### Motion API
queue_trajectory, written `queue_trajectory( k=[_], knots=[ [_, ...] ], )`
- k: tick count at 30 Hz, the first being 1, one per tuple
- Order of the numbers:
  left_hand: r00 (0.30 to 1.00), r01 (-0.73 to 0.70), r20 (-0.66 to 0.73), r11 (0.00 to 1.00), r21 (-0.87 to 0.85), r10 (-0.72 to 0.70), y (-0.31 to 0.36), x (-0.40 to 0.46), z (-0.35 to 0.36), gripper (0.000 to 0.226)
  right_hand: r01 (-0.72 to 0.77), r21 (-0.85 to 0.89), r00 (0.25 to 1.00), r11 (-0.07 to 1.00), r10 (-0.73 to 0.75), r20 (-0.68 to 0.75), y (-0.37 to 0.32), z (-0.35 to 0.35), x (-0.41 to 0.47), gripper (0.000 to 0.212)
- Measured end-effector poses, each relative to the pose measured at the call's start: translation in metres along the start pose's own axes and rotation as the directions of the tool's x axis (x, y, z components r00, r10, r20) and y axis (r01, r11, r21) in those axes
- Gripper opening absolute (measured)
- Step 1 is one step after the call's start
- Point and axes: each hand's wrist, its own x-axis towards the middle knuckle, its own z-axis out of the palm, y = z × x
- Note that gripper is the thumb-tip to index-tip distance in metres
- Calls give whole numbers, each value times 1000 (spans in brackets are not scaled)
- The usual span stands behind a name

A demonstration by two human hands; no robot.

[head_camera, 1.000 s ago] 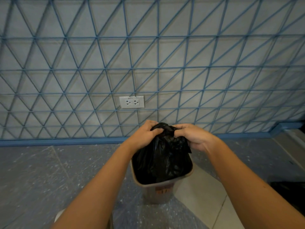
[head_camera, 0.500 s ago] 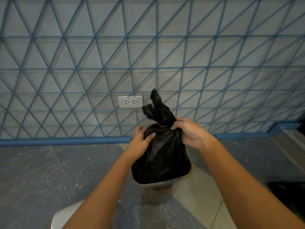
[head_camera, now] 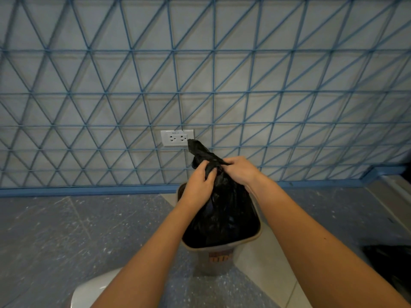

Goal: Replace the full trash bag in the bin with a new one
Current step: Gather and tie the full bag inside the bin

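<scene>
A full black trash bag (head_camera: 222, 214) sits in a small grey-beige bin (head_camera: 219, 246) on the floor in front of the wall. Its top is gathered into a twisted neck that sticks up and to the left above my hands. My left hand (head_camera: 199, 185) grips the bag's neck from the left, fingers curled into the plastic. From the right, my right hand (head_camera: 239, 170) clamps the same neck. The bag's lower part fills the bin's mouth.
A wall with blue triangular lattice and a white double socket (head_camera: 177, 138) stands just behind the bin. Another black bag (head_camera: 389, 265) lies on the floor at the right edge. A white rounded object (head_camera: 93, 292) shows at the bottom left.
The bag's twisted top stood upright with two tails half a second ago; now it leans left as one tail. Both hands have closed in higher on the neck.
</scene>
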Motion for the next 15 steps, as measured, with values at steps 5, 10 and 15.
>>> queue_trajectory(
  k=[5, 10, 15],
  knots=[
    [901, 428, 161, 764, -482, -403, 4, 4, -1, 23, 21, -234, 996, 972, -41, -79, 7, -5, 10, 19],
    [787, 591, 402, 382, -711, -468, 10, 2, -10, 29, 111, -314, 977, 943, -162, -140, 9, 0, 5, 23],
    [815, 556, 396, 379, -740, -424, 9, 1, -11, 37, 99, -196, 983, 976, -127, -136, 9, 1, 1, 23]
  ],
)
